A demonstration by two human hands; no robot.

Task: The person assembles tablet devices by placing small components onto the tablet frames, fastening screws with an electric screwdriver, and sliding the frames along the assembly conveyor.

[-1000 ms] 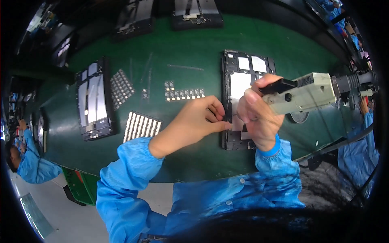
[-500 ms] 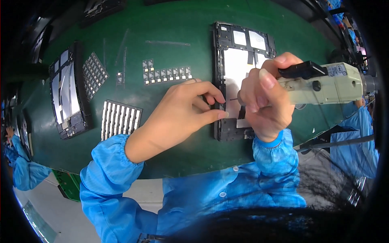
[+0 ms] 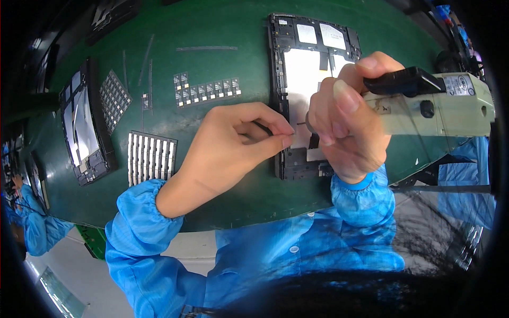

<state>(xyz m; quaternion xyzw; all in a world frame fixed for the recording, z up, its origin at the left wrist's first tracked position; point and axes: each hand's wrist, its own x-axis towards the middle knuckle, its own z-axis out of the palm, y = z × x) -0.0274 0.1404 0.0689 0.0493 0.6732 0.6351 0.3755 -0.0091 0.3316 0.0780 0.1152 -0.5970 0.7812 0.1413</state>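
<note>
An electric screwdriver (image 3: 458, 108) with a pale body and a black lever is gripped in my right hand (image 3: 350, 124), lying almost level. Its thin bit points left over a flat electronic device (image 3: 302, 74) with a black frame and silvery panels. Above the device's left edge, my left hand (image 3: 228, 138) has thumb and forefinger pinched together, close to the bit's tip. Whatever sits between those fingertips is too small to make out. My right hand covers part of the device's right side.
A similar device (image 3: 82, 122) lies at the left of the green table (image 3: 212, 24). Between the two are a sheet of white strips (image 3: 151, 156), a sheet of small parts (image 3: 115, 100) and clear film with small labels (image 3: 207, 93). Blue-sleeved people (image 3: 42, 228) are at the sides.
My left thumb and forefinger, apart at the device's edge before, have come together into a pinch. The whole view has shifted slightly. My right hand keeps its grip on the electric screwdriver.
</note>
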